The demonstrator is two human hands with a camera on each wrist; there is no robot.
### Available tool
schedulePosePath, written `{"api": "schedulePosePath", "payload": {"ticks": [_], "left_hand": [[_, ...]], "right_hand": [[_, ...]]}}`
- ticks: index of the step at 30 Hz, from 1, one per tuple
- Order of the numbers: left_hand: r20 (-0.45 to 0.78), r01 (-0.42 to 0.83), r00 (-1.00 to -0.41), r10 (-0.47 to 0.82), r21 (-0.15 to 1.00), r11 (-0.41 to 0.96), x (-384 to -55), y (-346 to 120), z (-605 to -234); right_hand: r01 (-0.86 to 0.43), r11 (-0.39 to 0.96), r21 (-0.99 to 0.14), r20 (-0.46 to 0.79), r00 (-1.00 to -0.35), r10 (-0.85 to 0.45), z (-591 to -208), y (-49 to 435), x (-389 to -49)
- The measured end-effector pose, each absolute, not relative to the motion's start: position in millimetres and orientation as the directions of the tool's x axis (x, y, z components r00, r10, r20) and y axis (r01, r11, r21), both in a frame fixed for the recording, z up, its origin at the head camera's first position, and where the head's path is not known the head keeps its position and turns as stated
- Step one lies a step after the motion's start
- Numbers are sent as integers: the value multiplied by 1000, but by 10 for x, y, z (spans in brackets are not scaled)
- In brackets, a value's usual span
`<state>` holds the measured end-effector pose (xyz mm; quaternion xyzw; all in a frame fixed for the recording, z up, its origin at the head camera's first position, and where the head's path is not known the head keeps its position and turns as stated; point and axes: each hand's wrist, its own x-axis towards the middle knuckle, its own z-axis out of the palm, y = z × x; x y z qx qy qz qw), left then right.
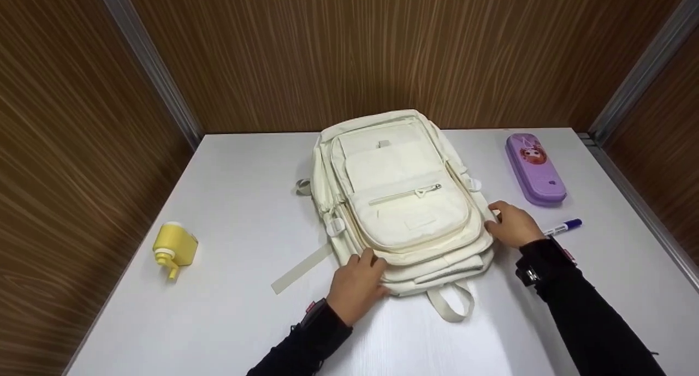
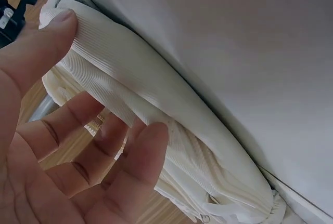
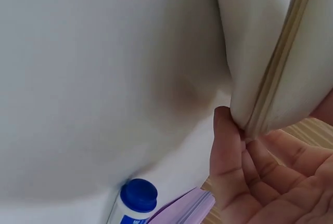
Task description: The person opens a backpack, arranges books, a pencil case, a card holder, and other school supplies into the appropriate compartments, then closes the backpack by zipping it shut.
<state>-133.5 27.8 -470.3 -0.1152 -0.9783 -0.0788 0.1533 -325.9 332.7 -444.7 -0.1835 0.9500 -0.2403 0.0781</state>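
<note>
A cream backpack (image 1: pixel 407 201) lies flat on the white table, its front pocket facing up and a webbing loop (image 1: pixel 452 305) at the near end. My left hand (image 1: pixel 357 286) grips the near left edge; in the left wrist view its thumb (image 2: pixel 60 29) lies on the ribbed fabric and the curled fingers bend over the other side of the fold. At the right side, my right hand (image 1: pixel 513 225) pinches the backpack's edge. The right wrist view shows its fingertips (image 3: pixel 223 122) at the fabric beside a tan zipper (image 3: pixel 276 68).
A purple pencil case (image 1: pixel 536 169) lies to the right of the backpack. Closer to my right hand is a marker (image 1: pixel 565 227) with a blue cap. A yellow hand-crank pencil sharpener (image 1: pixel 176 245) stands on the left. Wood-grain panels (image 1: pixel 262 54) enclose the table's back and sides.
</note>
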Motion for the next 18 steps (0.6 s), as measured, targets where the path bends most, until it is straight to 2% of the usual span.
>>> {"api": "schedulePosePath", "payload": {"ticks": [9,18], "left_hand": [[279,231,-947,161,237,944,-1335,47,-4686],[242,215,-958,154,253,943,-1322,-169,-4642]], "right_hand": [[-320,816,-481,-54,-919,-391,-4455,3305,-3075],[-375,826,-420,29,-916,-400,-4486,3231,-2839]]}}
